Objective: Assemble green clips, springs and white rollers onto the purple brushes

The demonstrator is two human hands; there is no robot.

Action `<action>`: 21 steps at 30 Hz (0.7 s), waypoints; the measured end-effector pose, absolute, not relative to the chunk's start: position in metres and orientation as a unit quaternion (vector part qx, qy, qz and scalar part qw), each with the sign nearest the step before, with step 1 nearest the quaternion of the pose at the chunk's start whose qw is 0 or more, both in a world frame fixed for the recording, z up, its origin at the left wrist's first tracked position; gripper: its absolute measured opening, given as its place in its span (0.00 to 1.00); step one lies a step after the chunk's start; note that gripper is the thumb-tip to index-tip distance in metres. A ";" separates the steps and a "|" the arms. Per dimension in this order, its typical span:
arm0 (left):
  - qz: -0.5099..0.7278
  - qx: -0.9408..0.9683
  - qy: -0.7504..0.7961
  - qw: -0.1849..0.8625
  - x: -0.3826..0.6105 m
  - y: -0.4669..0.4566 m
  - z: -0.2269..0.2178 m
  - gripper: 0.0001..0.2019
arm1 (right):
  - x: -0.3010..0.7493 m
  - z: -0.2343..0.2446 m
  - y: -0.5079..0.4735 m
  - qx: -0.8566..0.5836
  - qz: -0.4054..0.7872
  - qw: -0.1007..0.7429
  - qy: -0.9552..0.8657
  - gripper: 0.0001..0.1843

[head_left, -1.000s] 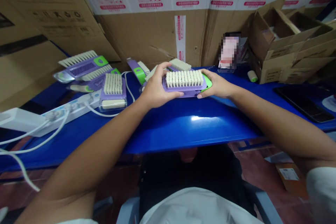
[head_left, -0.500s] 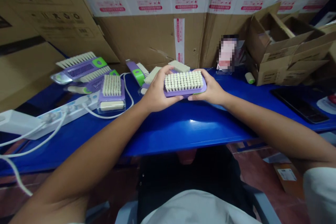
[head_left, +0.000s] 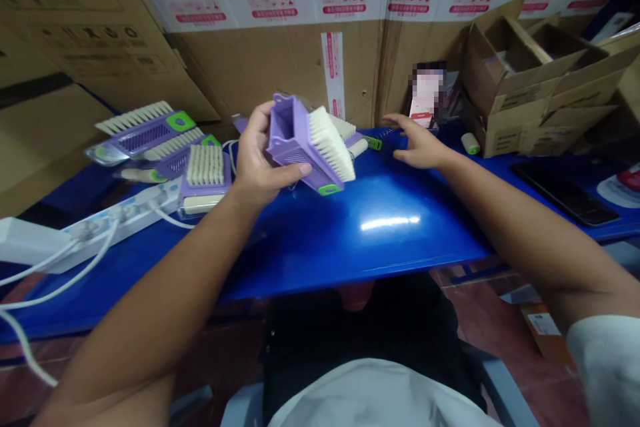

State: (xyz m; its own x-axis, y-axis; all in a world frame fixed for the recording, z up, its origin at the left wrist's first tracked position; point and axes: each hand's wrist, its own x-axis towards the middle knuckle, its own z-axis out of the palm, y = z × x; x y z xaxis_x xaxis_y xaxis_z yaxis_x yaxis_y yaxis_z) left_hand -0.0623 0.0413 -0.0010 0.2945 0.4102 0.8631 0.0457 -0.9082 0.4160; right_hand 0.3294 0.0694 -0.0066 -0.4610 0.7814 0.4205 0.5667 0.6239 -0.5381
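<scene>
My left hand [head_left: 260, 163] grips a purple brush block [head_left: 305, 143] with white bristles and a green end, tilted up on end above the blue table [head_left: 350, 233]. My right hand [head_left: 417, 143] hovers over the table to the right of it, fingers stretched out and holding nothing, near a small green-tipped part [head_left: 373, 142]. More brush parts [head_left: 345, 128] lie just behind the held brush.
Several purple and green brushes [head_left: 150, 137] and one bristle block [head_left: 203, 173] lie at the left by a white power strip [head_left: 100, 223] with cables. Open cardboard boxes [head_left: 530, 73] stand at the right, a dark tablet [head_left: 565, 190] lies on the table, and big cartons form the back wall.
The brush was held flat in both hands; my right hand has let go and moved right, and my left hand has lifted and tilted the brush on end.
</scene>
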 end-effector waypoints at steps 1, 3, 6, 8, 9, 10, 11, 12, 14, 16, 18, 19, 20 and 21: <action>0.566 0.797 0.142 0.159 -0.060 0.038 0.000 0.56 | 0.332 -0.008 0.073 -0.437 0.114 0.295 -0.842 0.57; 0.530 0.819 0.155 0.156 -0.053 0.027 0.002 0.55 | 0.329 -0.009 0.075 -0.476 0.058 0.208 -0.852 0.56; 0.483 0.836 0.216 0.142 -0.046 0.008 0.004 0.50 | 0.310 -0.005 0.068 -0.478 0.024 0.128 -0.869 0.49; 0.479 0.840 0.236 0.100 -0.044 0.001 0.006 0.46 | 0.299 -0.001 0.060 -0.488 0.004 0.109 -0.866 0.37; 0.480 0.843 0.232 0.071 -0.044 -0.001 0.007 0.44 | 0.296 0.002 0.057 -0.499 -0.003 0.101 -0.861 0.29; 0.480 0.848 0.222 0.040 -0.045 -0.002 0.007 0.42 | 0.294 0.004 0.054 -0.510 -0.006 0.092 -0.855 0.21; 0.476 0.854 0.210 0.012 -0.046 -0.002 0.008 0.41 | 0.295 0.007 0.051 -0.517 -0.003 0.086 -0.852 0.15; 0.469 0.860 0.202 -0.010 -0.047 -0.001 0.009 0.40 | 0.297 0.009 0.049 -0.521 0.004 0.087 -0.849 0.11; 0.453 0.868 0.200 -0.038 -0.049 0.000 0.010 0.41 | 0.304 0.015 0.047 -0.529 0.018 0.132 -0.838 0.15; 0.440 0.870 0.213 -0.055 -0.050 0.001 0.010 0.41 | 0.311 0.022 0.046 -0.533 0.028 0.233 -0.813 0.23; 0.434 0.871 0.221 -0.070 -0.050 0.002 0.010 0.41 | 0.316 0.030 0.043 -0.511 0.067 0.365 -0.775 0.28; 0.435 0.870 0.219 -0.077 -0.049 0.002 0.010 0.42 | 0.316 0.034 0.040 -0.487 0.109 0.429 -0.753 0.29; 0.438 0.869 0.214 -0.085 -0.048 0.002 0.009 0.42 | 0.315 0.039 0.037 -0.456 0.164 0.484 -0.729 0.31; 0.446 0.866 0.204 -0.095 -0.047 0.002 0.009 0.43 | 0.313 0.043 0.032 -0.423 0.223 0.527 -0.703 0.32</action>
State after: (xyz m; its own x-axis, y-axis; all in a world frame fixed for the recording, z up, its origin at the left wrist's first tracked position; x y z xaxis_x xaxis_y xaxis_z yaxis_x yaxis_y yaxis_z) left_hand -0.0471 0.0020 0.0090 0.5190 0.2686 0.8115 0.4374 -0.8991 0.0179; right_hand 0.3129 0.0321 0.0430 -0.0872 0.8296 0.5515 0.3596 0.5425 -0.7592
